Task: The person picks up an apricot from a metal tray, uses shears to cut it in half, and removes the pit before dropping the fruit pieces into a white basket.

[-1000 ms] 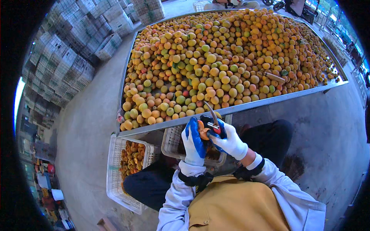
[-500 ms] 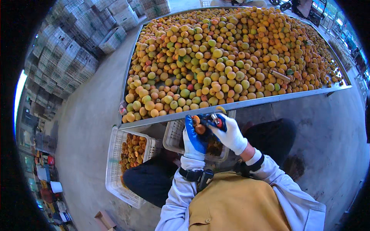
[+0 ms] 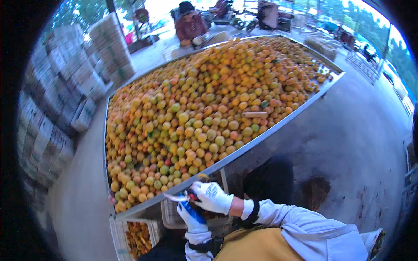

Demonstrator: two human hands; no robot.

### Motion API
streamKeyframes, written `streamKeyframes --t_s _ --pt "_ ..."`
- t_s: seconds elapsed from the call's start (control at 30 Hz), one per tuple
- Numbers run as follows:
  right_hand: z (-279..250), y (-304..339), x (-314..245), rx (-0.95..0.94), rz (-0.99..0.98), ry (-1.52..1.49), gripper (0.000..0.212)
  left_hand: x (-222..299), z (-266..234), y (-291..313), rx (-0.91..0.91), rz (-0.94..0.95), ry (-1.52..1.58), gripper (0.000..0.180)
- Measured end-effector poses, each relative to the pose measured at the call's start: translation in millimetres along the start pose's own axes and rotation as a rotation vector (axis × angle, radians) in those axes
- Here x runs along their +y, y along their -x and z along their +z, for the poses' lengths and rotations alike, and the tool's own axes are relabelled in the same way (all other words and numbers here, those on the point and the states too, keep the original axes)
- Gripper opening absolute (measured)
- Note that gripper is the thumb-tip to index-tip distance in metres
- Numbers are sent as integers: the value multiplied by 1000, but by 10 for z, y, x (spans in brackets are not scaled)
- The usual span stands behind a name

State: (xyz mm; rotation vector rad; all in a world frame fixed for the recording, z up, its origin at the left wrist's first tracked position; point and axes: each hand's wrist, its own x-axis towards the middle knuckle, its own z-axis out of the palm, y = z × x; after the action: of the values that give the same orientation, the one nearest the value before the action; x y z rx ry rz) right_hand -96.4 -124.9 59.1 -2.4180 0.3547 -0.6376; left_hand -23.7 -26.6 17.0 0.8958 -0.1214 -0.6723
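Right hand [image 3: 213, 197] gripping knife [image 3: 179, 199] near table [image 3: 224, 162], just beside left hand [image 3: 191, 216]; left's grip hidden, cannot tell; knife likely light, stiff, sharp: hold by handle [image 3: 193, 197]

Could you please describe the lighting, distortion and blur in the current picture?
In the head view, outdoor daylight blows out parts of the upper background; there the table rim bows with the fisheye, whose corners go black; in that same view, the gloved left hand, right hand and curved blade look soft, so fine detail is lost.
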Motion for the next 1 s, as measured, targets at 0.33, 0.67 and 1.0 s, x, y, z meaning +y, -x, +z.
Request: streamKeyframes --t_s 0.33,0.67,1.0 --pt "-311 6 17 323 166 -562 22 101 89 -21 -125 -69 -182 32" --pt "-93 -44 31 508 404 -1331 19 -25 158 127 -132 16 -329 19" --pt "-239 -152 -33 692 397 -1667 23 -94 245 192 -93 -66 -244 33"
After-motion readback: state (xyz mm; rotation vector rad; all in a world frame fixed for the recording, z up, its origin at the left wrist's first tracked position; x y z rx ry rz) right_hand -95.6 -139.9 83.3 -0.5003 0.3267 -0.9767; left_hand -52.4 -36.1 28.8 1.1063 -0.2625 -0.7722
